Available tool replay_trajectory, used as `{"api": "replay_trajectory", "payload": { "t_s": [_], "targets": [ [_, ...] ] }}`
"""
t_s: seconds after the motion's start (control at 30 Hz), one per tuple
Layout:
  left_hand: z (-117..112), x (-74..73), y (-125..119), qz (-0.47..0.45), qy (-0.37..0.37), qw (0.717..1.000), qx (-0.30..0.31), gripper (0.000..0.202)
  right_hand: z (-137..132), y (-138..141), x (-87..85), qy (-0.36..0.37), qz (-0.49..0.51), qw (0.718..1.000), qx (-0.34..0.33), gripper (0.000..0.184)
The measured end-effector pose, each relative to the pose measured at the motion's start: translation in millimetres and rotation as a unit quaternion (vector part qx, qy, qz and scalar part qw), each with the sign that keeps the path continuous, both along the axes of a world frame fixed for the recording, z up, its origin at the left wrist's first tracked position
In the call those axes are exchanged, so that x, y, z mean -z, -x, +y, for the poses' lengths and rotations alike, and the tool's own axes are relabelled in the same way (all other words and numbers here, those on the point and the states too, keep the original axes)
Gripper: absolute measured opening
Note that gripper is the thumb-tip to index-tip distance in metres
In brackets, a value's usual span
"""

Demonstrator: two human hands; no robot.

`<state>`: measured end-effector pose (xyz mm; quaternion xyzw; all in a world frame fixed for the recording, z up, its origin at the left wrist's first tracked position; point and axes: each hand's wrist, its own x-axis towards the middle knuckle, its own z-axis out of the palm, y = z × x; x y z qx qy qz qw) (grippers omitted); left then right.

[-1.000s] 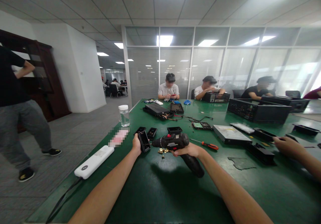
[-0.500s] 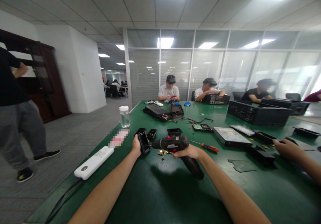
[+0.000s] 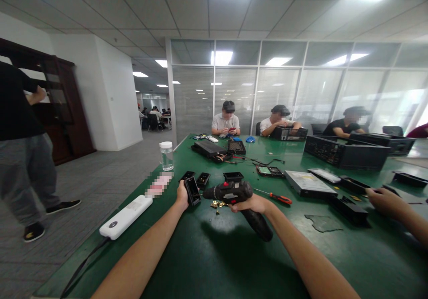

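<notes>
While my left hand [image 3: 182, 196] grips one black box [image 3: 192, 190], my right hand [image 3: 251, 204], apart, is wrapped around one drill [image 3: 230, 192], pointed at that box above the table [image 3: 227, 267]. I count three black trays [image 3: 233, 176] behind; brass pieces [image 3: 218, 204] lie nearby, one screwdriver [image 3: 281, 198] at right. One white block [image 3: 129, 215] borders the left edge; green surface opens between my forearms [image 3: 143, 247].

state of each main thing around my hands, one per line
black box: tilted, open side showing, in left hand
drill: in right hand, nose toward the box
black tray behind drill: open-topped
small brass pieces: scattered loose
screwdriver: lying flat
bottle: upright, lid on
white block: flat, cord attached
</notes>
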<state>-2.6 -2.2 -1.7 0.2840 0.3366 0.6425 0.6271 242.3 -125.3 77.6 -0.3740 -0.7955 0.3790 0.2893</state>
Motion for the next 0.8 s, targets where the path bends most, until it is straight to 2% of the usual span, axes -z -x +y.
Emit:
{"api": "replay_trajectory", "payload": {
  "t_s": [0.03, 0.1, 0.23, 0.43, 0.63, 0.8],
  "targets": [
    [0, -0.1, 0, 0.001, 0.001, 1.000, -0.002, 0.032, 2, -1, 0.3, 0.031, 0.003, 0.998, -0.051, 0.017],
    [0, -0.9, -1, 0.002, 0.003, 1.000, -0.006, 0.032, 5, -3, 1.8, 0.067, 0.017, 0.993, -0.095, 0.020],
    [-2, -3.4, -1, 0.007, 0.012, 1.000, -0.008, 0.032, 8, -4, 3.3, 0.083, 0.031, 0.991, -0.100, 0.020],
    [-2, -4.4, -1, -0.003, 0.015, 1.000, -0.004, 0.032, -3, -1, -5.5, 0.084, 0.039, 0.991, -0.098, 0.013],
    [-2, -3.0, -1, 0.000, 0.011, 1.000, -0.006, 0.032, -3, -1, -7.9, 0.084, 0.006, 0.994, -0.075, 0.014],
    [-3, -5.0, -2, -0.009, 0.023, 1.000, -0.011, 0.031, -3, -1, -7.8, 0.076, 0.015, 0.993, -0.089, 0.016]
  ]
}}
